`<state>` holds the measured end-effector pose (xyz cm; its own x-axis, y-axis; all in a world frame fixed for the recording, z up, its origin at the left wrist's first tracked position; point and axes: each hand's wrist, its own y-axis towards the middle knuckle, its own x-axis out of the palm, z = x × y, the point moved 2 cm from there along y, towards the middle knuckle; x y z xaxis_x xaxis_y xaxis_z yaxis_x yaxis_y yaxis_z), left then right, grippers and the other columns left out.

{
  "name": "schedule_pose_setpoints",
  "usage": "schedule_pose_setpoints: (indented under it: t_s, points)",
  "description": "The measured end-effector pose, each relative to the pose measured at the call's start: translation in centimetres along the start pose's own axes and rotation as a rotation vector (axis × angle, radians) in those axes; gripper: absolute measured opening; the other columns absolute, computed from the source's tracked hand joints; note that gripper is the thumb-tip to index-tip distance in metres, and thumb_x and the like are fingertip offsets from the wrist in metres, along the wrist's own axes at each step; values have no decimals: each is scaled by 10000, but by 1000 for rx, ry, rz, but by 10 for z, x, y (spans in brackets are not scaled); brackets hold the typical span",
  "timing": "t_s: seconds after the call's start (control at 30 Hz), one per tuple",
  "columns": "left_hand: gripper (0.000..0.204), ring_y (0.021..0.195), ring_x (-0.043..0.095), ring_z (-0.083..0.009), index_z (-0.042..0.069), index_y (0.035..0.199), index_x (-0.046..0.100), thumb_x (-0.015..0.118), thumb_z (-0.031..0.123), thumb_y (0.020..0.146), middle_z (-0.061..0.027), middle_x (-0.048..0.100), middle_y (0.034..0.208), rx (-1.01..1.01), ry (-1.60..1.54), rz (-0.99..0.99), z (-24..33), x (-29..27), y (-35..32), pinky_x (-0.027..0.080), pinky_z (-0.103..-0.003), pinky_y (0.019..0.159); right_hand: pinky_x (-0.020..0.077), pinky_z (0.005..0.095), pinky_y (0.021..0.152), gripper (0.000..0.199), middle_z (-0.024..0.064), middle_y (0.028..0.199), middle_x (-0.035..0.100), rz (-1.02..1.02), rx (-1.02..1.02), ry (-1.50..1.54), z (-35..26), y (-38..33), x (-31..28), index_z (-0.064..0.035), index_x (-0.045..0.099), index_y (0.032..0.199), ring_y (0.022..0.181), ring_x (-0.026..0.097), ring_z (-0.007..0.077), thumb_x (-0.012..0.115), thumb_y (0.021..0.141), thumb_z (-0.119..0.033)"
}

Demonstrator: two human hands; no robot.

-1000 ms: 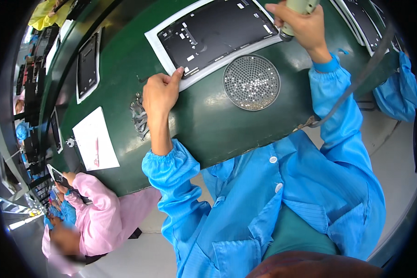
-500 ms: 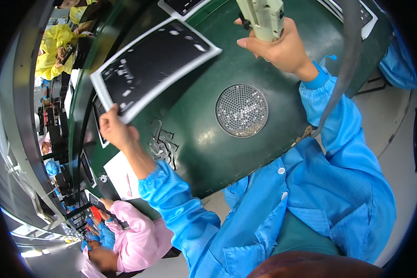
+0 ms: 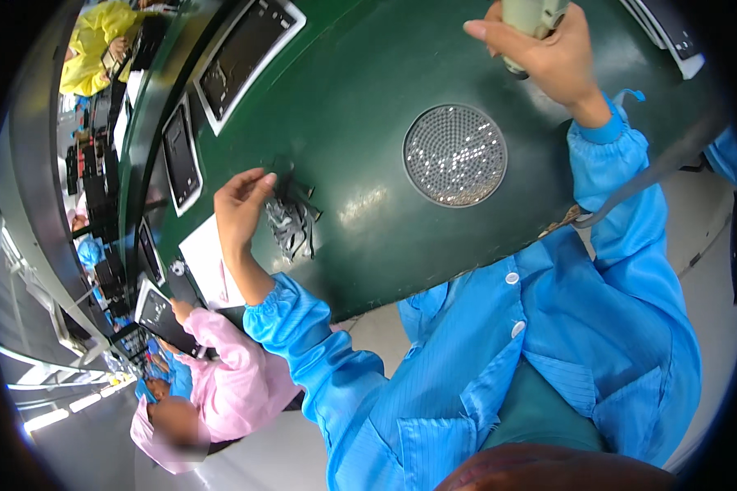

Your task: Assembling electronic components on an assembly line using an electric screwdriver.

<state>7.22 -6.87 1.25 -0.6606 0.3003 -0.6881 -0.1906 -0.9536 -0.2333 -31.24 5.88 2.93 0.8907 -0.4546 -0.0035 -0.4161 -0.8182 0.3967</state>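
Observation:
My right hand (image 3: 544,57) grips a pale green hand tool (image 3: 532,20) with a thick body; the frame's top edge cuts it off. At the left, my left hand (image 3: 244,204) has its thumb and fingertips pinched together beside a tangle of dark and silvery strips (image 3: 291,225). Whether a small piece is between those fingertips, I cannot make out. A flat black panel with a white border (image 3: 250,57) lies on the green table beyond my left hand. Between my hands sits a round perforated dish (image 3: 455,155) holding many tiny shiny pieces.
Another white-bordered panel (image 3: 182,155) lies at the table's left edge, and more are stacked at the far right (image 3: 667,37). A grey cable (image 3: 663,180) passes over my right sleeve. At lower left, a person in pink (image 3: 237,360) handles a similar panel near white paper (image 3: 209,262).
My left hand has let go of the black panel, which now lies farther away, and has come beside the strips. My right hand still holds the tool, now farther right.

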Motion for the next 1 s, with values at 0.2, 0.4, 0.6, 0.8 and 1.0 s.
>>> schedule_pose_setpoints:
  t_s: [0.2, 0.4, 0.6, 0.8, 1.0]
  points:
    - [241, 671, 578, -84, -73, 974, 674, 754, 67, 795, -39, 656, 788, 19, -85, -6, -36, 0, -14, 458, -202, 620, 425, 210, 479, 427, 6, 659, 607, -21, 41, 27, -1, -4, 10, 47, 576, 1154, 525, 536, 61, 744, 765, -4]
    - [202, 613, 534, -57, -44, 899, 691, 773, 41, 735, -12, 614, 669, 29, 239, -8, -49, 5, -3, 424, -220, 560, 421, 205, 492, 442, -2, 645, 599, -6, 14, 17, 3, -4, 14, 52, 568, 1189, 532, 538, 58, 729, 781, -4]
    - [144, 580, 492, -32, -23, 765, 640, 753, 62, 793, 11, 594, 657, 70, 26, -19, -23, -6, -19, 358, -181, 518, 441, 209, 521, 392, 13, 728, 620, -108, -92, -168, 12, -7, 3, 35, 574, 1130, 571, 558, 71, 740, 781, -29]
    - [184, 548, 480, -22, 4, 828, 645, 747, 157, 840, 6, 619, 688, 168, -363, 307, 10, 2, -31, 340, -167, 481, 511, 255, 670, 308, 158, 1079, 638, 311, -378, 11, 10, 1, -10, 10, 607, 1102, 814, 617, 145, 703, 810, -5]
    - [160, 566, 456, 16, 13, 819, 664, 723, 154, 865, 51, 604, 683, 337, -510, 1, 81, 84, -37, 335, -152, 489, 504, 313, 555, 241, 124, 826, 648, -293, -623, -251, -9, -34, 44, -8, 659, 889, 675, 644, 221, 793, 691, -37]
